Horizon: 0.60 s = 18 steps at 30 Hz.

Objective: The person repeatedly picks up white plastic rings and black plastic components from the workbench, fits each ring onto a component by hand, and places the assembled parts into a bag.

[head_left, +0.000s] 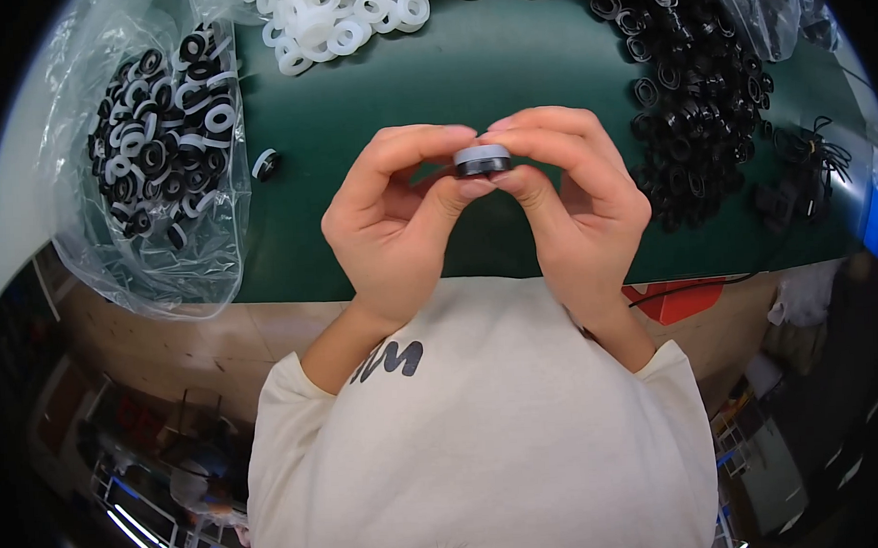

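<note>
Between both hands, above the green table, is a small round part made of a grey-white ring on a black ring (481, 161). My left hand (397, 207) pinches its left side with thumb and fingertips. From the other side, the thumb and fingers of my right hand (578, 194) close on the same part. The fingertips of the two hands nearly meet behind it. A similar black-and-white ring part (266, 165) lies alone on the table to the left.
A clear plastic bag (214, 284) at the left holds a heap of black-and-white ring parts (159, 139). White rings (349, 18) are piled at the back of the green table (430, 78). Black rings (687, 116) spread along the right, beside a bundled black cable (816, 155).
</note>
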Available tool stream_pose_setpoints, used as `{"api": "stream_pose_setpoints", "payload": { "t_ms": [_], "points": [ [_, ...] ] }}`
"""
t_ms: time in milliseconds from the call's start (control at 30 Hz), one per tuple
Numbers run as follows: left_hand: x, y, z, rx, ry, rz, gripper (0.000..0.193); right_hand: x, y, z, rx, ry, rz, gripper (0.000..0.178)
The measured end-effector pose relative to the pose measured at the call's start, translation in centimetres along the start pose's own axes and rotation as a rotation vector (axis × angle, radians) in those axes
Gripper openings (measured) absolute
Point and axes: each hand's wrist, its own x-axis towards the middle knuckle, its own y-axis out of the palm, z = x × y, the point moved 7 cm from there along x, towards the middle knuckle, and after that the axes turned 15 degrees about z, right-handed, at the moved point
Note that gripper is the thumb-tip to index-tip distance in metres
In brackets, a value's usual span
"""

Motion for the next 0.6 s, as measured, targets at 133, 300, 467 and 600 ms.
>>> {"api": "stream_pose_setpoints", "payload": {
  "t_ms": [133,300,467,600],
  "points": [
    [-0.4,-7.7,-5.5,0.798,0.211,-0.316,0.019,3.3,0.8,-2.3,-0.29,0.031,0.154,0.01],
    [1.8,-15.7,-12.3,1.489,0.189,-0.534,0.03,8.4,1.7,-4.8,-0.618,-0.017,0.105,0.011],
    [2.2,-8.4,-9.9,1.682,0.283,-0.396,0.038,7.8,1.0,-5.2,-0.56,-0.056,0.049,0.017],
    [1.6,0.1,-3.4,1.252,0.392,0.203,0.049,4.2,-0.5,-4.8,-0.002,0.296,0.073,0.009]
  ]
}}
